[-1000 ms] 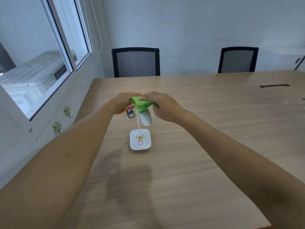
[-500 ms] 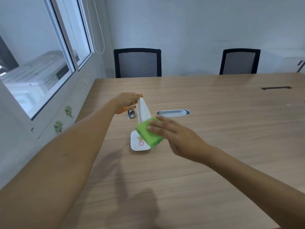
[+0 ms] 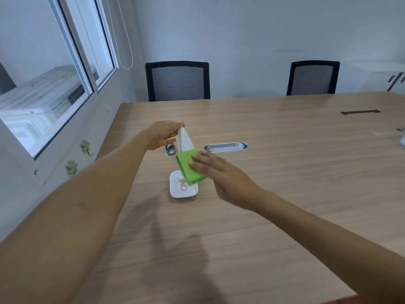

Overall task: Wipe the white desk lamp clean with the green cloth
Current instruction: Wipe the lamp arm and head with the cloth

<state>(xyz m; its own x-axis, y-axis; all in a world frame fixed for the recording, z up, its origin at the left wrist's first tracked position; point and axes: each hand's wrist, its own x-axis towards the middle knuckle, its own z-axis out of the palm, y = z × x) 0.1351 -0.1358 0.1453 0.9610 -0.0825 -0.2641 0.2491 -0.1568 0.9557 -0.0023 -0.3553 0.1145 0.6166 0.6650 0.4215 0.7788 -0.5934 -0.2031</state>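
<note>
A small white desk lamp [image 3: 185,143] stands on the wooden table [image 3: 285,172]. Its square base [image 3: 183,190] carries a pink ring and a brownish smudge. My left hand [image 3: 163,133] pinches the top of the lamp's folded head. The folded green cloth [image 3: 188,166] is pressed flat against the lower part of the lamp head by my right hand [image 3: 219,174], fingers stretched out over it. The cloth hides the lamp's lower stem.
A silver cable tray [image 3: 225,147] is set into the table just behind the lamp, and a small metal object [image 3: 169,149] sits by my left hand. Two black mesh chairs [image 3: 177,81] [image 3: 313,77] stand at the far edge. A window wall [image 3: 54,84] runs along the left.
My right hand slid the cloth down from the lamp's top to its lower head, then stayed about there. The left hand kept its pinch on the top.
</note>
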